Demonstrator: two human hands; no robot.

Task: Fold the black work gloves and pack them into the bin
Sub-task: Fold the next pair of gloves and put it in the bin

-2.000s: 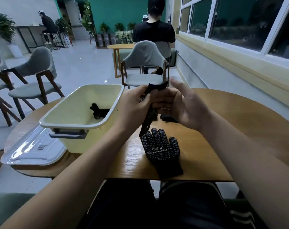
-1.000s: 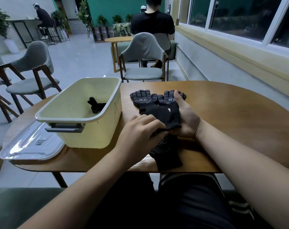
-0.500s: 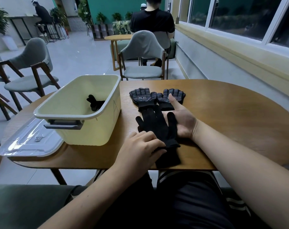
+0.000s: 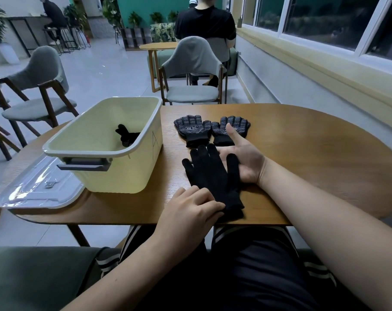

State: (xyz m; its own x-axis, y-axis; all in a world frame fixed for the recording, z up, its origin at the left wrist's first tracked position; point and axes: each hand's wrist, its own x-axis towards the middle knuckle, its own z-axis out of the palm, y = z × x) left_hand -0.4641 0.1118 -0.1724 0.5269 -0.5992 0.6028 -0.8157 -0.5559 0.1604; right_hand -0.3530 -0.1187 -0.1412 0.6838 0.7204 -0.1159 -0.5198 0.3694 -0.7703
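Black work gloves in sight: 4
Gloves on the near table [image 4: 302,153]: 3, namely the left dotted glove [image 4: 191,129], the right dotted glove [image 4: 241,126] and the plain-side-up glove [image 4: 209,173]; whether another lies under that 1 cannot be told
Gloves in the cream bin [image 4: 123,176]: 1, the binned glove [image 4: 126,136]
Cream bins: 1
Clear lids: 1, the lid [image 4: 38,189]
Wooden tables: 2, the near 1 and the far table [image 4: 159,46]
Grey chairs: 2 whole, the facing chair [image 4: 191,63] and the left chair [image 4: 39,86]; part of a 3rd at the left edge
Hands: 2, the left hand [image 4: 190,209] and the right hand [image 4: 248,160]
Other people: 3, the person in a black shirt [image 4: 205,23], the person at the counter [image 4: 52,12] and a capped head [image 4: 192,1]
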